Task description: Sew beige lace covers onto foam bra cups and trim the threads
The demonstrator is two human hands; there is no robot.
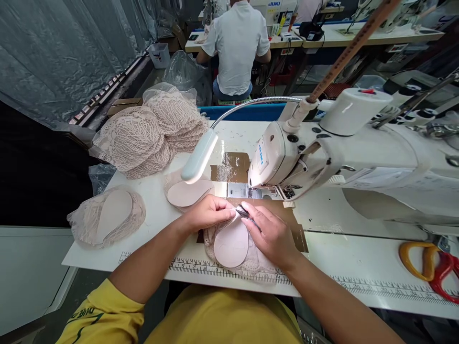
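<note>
A pale pink padded cup (231, 244) lies on lace fabric at the table's front edge, just before the needle area of the white sewing machine (322, 153). My left hand (208, 213) pinches the cup's upper edge with closed fingers. My right hand (270, 234) rests on the cup's right side and grips a small dark thread snip (246, 214), its tip meeting the left fingers. A second pink cup (188, 192) lies under the lamp head (199, 156), left of the needle plate.
A stack of lace cups (150, 131) sits at the back left, and one lace piece with a pad (107, 217) at the left edge. Orange and red scissors (430, 267) lie at the right. A person in a white shirt (236, 45) sits at a farther table.
</note>
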